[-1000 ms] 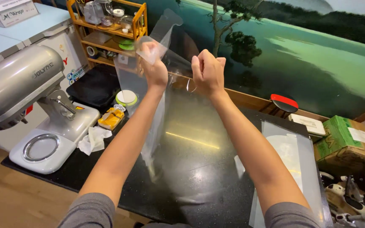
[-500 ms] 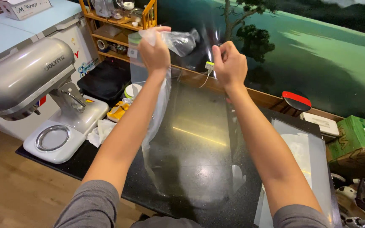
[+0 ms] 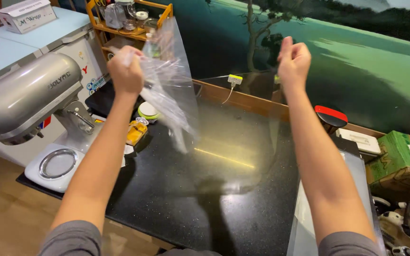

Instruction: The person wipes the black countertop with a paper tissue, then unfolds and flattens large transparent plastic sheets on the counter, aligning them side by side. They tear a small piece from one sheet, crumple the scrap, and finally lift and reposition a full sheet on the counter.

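My left hand is raised over the left side of the black counter, fingers closed on a crumpled clear plastic sheet that hangs down from it. My right hand is up at the same height, well to the right, fingers pinched on the edge of a flat clear plastic film that hangs in front of me and is hard to see. Both arms stretch forward in grey sleeves. The two hands are far apart.
A grey stand mixer sits at the left edge. A wooden shelf with jars stands behind it. Small containers lie near the mixer. A red-topped object, a green box and a flat clear sheet are at the right.
My hands have moved apart, the left going left with the crumpled sheet and the right going right, spreading the plastic between them.
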